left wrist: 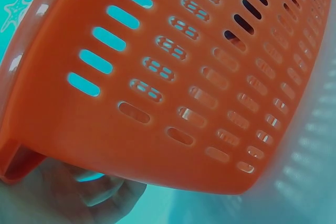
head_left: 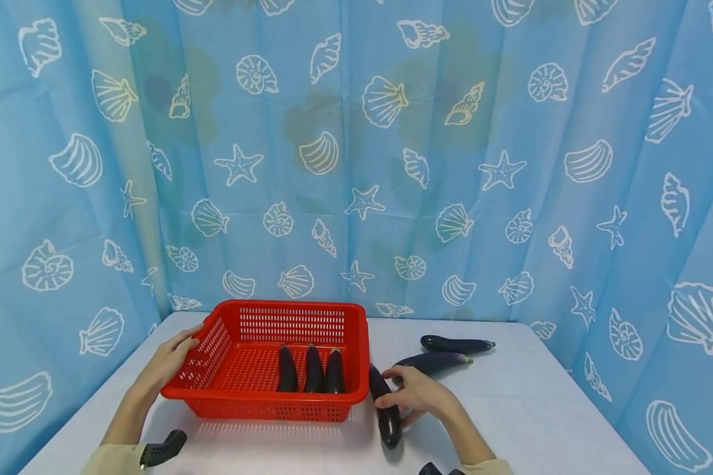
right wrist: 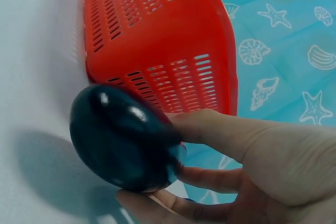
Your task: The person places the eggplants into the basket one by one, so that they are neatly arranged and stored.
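Observation:
A red plastic basket (head_left: 255, 407) with slotted walls stands on the table. My left hand (head_left: 168, 357) grips its left rim; in the left wrist view the curled fingers (left wrist: 113, 198) show at the basket's edge. Inside, toward the right, three dark eggplants (head_left: 314, 373) lie side by side. Just outside the basket's right wall, my right hand (head_left: 418, 394) holds another eggplant (head_left: 389, 427) between thumb and fingers. Its glossy rounded end (right wrist: 118, 140) faces the right wrist camera, and a shadow falls on the table beside it.
Two more eggplants lie on the white table (head_left: 529, 396) at the back right: one (head_left: 436, 362) just beyond my right hand, the other (head_left: 456, 344) farther back. A blue curtain (head_left: 344, 191) with white shell prints hangs behind and along both sides.

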The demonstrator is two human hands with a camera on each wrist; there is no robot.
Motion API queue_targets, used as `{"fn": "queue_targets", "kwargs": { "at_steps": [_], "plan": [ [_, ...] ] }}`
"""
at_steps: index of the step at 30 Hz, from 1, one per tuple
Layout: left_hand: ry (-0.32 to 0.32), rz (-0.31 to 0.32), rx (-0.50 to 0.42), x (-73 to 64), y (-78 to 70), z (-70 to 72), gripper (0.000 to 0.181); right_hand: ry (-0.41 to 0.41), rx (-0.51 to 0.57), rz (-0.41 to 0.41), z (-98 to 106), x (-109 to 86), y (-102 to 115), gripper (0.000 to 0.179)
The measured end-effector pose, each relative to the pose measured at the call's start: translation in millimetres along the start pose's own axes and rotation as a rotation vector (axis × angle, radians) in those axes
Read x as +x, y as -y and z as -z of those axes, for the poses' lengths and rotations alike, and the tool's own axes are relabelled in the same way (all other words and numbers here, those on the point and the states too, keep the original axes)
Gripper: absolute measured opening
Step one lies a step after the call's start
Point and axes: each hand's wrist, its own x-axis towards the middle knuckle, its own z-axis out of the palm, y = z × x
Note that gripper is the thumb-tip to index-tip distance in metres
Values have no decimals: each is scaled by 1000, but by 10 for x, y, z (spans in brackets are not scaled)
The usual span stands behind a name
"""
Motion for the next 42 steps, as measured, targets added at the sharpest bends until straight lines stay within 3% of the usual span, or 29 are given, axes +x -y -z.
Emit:
{"fn": "queue_targets", "kwargs": {
  "at_steps": [13, 25, 42],
  "plan": [
    [-4, 0, -3, 12, 9, -10, 59, -51, -13, -2, 107, -12, -12, 67],
    [-6, 0, -9, 26, 30, -10, 59, -81, 18, 60, 199, -74, 10, 65],
    [-4, -4, -4, 17, 32, -4, 59, -154, 74, 47, 295, -99, 27, 64]
  ]
}}
